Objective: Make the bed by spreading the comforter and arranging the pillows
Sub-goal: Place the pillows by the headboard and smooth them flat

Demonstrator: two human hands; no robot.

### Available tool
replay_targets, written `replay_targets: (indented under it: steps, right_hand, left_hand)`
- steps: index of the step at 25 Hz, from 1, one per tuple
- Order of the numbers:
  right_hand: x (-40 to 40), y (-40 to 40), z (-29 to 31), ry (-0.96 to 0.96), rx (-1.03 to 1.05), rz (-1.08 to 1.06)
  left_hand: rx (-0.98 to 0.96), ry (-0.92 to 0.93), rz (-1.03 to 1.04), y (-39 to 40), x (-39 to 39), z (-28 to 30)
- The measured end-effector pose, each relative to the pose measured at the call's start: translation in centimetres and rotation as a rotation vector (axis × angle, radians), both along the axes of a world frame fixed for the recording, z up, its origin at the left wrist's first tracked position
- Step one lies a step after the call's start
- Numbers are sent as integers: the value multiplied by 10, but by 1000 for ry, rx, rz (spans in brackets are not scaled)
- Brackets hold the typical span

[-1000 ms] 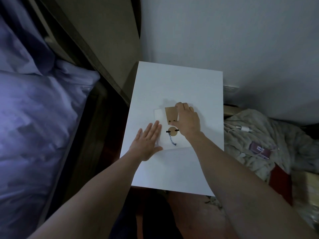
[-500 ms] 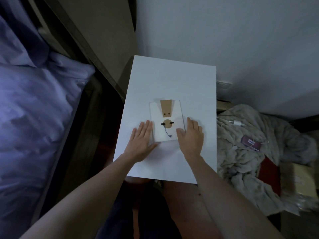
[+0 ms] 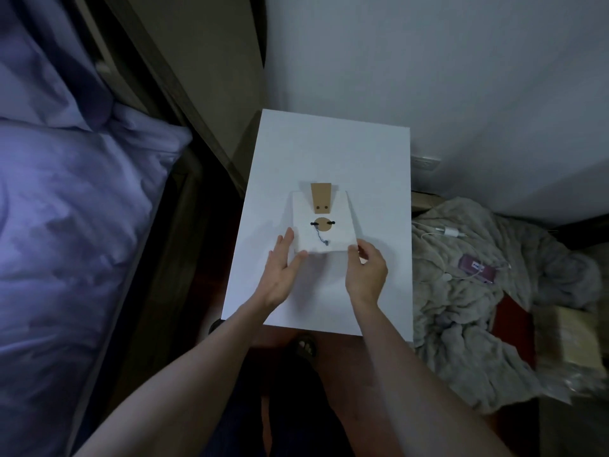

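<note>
A lavender comforter [image 3: 75, 225] lies rumpled on the bed at the left, with a lavender pillow [image 3: 39, 77] behind it at the top left. I face a white bedside table [image 3: 329, 143] instead. On it lies a white envelope [image 3: 339, 225] with a brown flap and a round string-tie button. My left hand [image 3: 281, 275] holds its near left corner, fingers along the side and thumb at the edge. My right hand [image 3: 365, 275] pinches the near right corner. The near edge looks slightly lifted off the table.
A dark bed frame [image 3: 171, 258] and a brown headboard [image 3: 197, 77] separate bed and table. Right of the table, a grey fuzzy blanket [image 3: 461, 308] is heaped on the floor with a pink phone [image 3: 478, 268] and white charger [image 3: 451, 231] on it. A wall outlet [image 3: 425, 163] is behind.
My right hand left the brown flap and came back to the envelope's near right corner. Both hands went from lying flat beside the envelope to gripping its near edge.
</note>
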State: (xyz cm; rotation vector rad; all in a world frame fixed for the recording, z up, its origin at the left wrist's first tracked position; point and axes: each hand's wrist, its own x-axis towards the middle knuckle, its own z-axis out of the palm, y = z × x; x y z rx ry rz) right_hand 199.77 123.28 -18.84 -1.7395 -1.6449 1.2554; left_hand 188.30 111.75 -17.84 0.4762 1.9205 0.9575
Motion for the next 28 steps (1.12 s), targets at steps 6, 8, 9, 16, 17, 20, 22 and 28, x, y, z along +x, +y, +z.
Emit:
replay_targets:
  steps: [6,8,9,16,17,20,22,28]
  right_hand:
    - [-29,3,56,202,46,-58]
    - [-38,5,68,216,48,-55]
    - [-41,6,71,211,37,-47]
    - [-55,21,79,103,27,195]
    - [-57,25,78,97,18,226]
    - [-60,36,76,78,-8,290]
    - [-60,42,74,86,-35,318]
    - [-63,54,67,93,-95,388]
  left_hand:
    - [173,-59,159,7,-9,49]
    - [205,-64,186,11,-14,59]
    - [224,-57,193,12,-15,62]
    - [249,-28,192,36,-38,75]
    - [247,-22,180,39,-42,73]
    - [251,-16,149,48,-51,67]
    - [252,-29,138,50,-54,64]
    - [233,-70,120,57,-64,60]
